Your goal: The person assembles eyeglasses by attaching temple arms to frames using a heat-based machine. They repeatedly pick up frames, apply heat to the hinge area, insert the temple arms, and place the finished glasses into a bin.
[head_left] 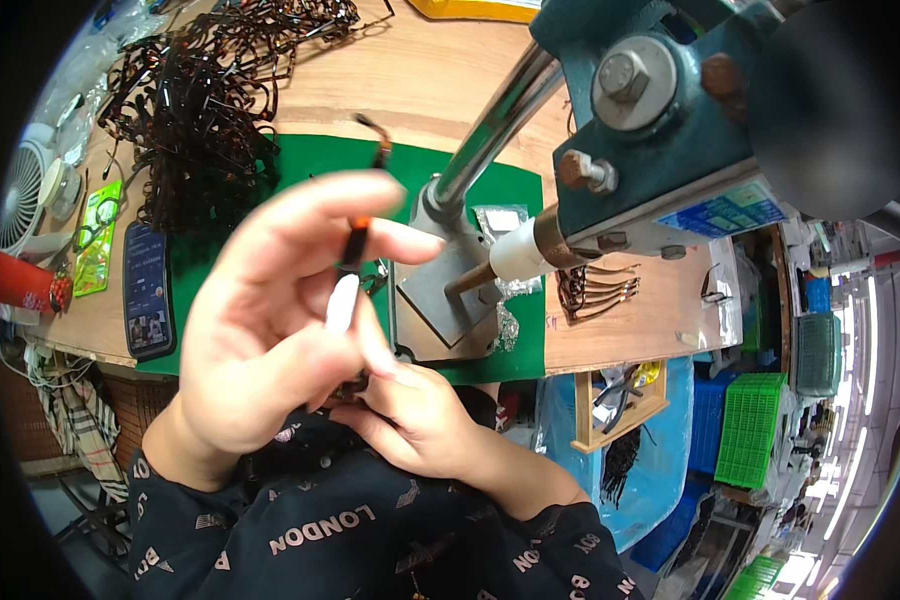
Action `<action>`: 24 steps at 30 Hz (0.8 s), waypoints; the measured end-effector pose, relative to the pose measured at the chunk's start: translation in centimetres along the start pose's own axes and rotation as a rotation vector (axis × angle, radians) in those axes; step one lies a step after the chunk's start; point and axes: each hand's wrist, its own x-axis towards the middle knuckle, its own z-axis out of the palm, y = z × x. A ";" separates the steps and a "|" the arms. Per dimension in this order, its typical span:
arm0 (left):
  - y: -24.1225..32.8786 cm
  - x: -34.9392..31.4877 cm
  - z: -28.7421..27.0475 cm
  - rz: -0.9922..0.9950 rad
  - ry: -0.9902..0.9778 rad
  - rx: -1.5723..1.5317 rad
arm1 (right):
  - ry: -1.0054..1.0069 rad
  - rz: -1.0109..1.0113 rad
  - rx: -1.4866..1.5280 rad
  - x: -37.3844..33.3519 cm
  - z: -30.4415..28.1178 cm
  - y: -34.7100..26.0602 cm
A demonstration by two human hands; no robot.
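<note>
My left hand (270, 310) is raised close to the camera, its fingers curled and slightly blurred. Between them stands a thin tortoiseshell glasses part (381, 153), apparently a temple arm, its curved tip pointing up. A short white shape (342, 304) shows below it; I cannot make out what it is. Lower down, my right hand (415, 415) is closed, fingertips pinched against the left hand near a small dark piece (350, 388) that is mostly hidden. Just beyond both hands stands a bench press (660, 150) with a white collar (518, 250) above its metal base plate (448, 300).
A tangled heap of tortoiseshell glasses frames (185, 120) lies at far left, partly on a green mat (315, 150). Nearby are a phone (149, 290) and fan (25, 190). Several temple arms (600, 290) lie right of the press, above an open wooden drawer (630, 420).
</note>
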 end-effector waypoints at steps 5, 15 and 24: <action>-1.4 -2.3 -1.4 0.147 -0.288 0.486 | 0.026 0.398 0.507 -0.9 -2.2 -2.4; -4.1 -4.2 -2.4 0.164 -0.545 0.754 | 0.047 0.506 -0.127 -5.5 -7.6 -1.5; -4.3 -5.0 -3.3 0.184 -0.254 0.405 | 0.546 0.544 -0.572 -9.0 -8.2 6.7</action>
